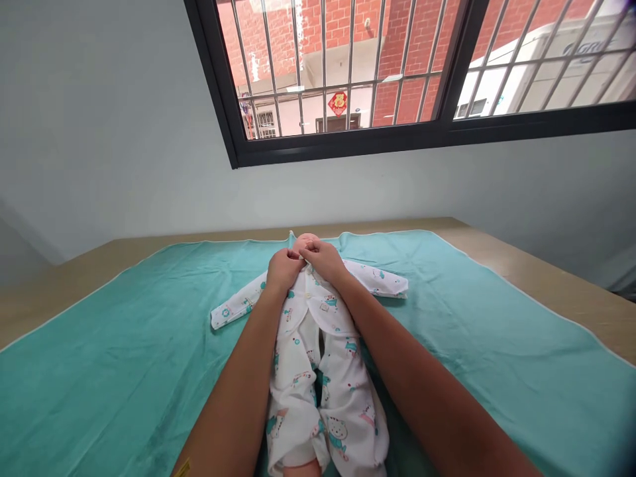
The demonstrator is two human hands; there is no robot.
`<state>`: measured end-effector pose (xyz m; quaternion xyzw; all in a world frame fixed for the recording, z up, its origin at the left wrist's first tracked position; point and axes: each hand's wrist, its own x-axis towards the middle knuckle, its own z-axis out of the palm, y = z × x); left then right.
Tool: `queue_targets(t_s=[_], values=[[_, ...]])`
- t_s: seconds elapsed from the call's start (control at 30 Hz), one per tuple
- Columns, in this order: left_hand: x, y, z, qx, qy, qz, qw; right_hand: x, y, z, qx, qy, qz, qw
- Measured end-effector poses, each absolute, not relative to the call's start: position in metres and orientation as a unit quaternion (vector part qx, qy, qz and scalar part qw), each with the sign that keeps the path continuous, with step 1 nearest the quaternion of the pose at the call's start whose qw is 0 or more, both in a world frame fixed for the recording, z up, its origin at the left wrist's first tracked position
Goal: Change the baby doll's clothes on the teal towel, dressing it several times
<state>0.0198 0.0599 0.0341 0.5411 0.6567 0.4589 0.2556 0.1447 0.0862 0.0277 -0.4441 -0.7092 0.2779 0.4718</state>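
Note:
A baby-sized figure (pixel 307 237), doll or infant I cannot tell, lies on its back in a white printed shirt (pixel 309 298) and matching trousers (pixel 342 381). At the shirt's collar, just below the head, my left hand (pixel 285 268) is closed with thumb and fingers pinched on the fabric. My right hand (pixel 324 258) pinches the collar right beside it, the fingertips of both almost meeting. Whatever fastener lies between them is hidden. The sleeves (pixel 381 281) stretch out flat to both sides. Lower down, the shirt's front edges part, and a bare leg (pixel 303 469) shows at one trouser cuff.
A turquoise blanket (pixel 149 371) with a pale edge lies under the figure, slightly wrinkled. It covers most of a wooden tabletop (pixel 541 281). Behind the table rises a light wall (pixel 109 132) with a dark-framed, barred window (pixel 338 154).

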Motion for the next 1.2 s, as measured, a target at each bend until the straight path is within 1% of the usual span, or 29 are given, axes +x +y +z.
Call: queue_targets(t_s=[0.07,0.27,0.47,0.57,0.63,0.87,1.2], values=[[0.021,0.059,0.035,0.537,0.645,0.476,0.264,0.147,0.087,0.027,-0.442,-0.694,0.306,0.480],[0.024,0.056,0.035,0.515,0.616,0.514,0.302,0.156,0.089,0.023,-0.415,-0.628,0.443,0.487],[0.025,0.053,0.035,0.480,0.508,0.593,0.401,0.165,0.092,0.018,-0.355,-0.589,0.520,0.507],[0.025,0.052,0.036,0.485,0.497,0.591,0.411,0.167,0.093,0.016,-0.343,-0.573,0.540,0.511],[0.025,0.052,0.036,0.480,0.506,0.590,0.406,0.167,0.094,0.015,-0.348,-0.576,0.540,0.506],[0.026,0.050,0.038,0.458,0.530,0.592,0.398,0.163,0.096,0.014,-0.377,-0.611,0.476,0.508],[0.026,0.051,0.038,0.449,0.539,0.587,0.403,0.163,0.094,0.018,-0.426,-0.662,0.403,0.467]])
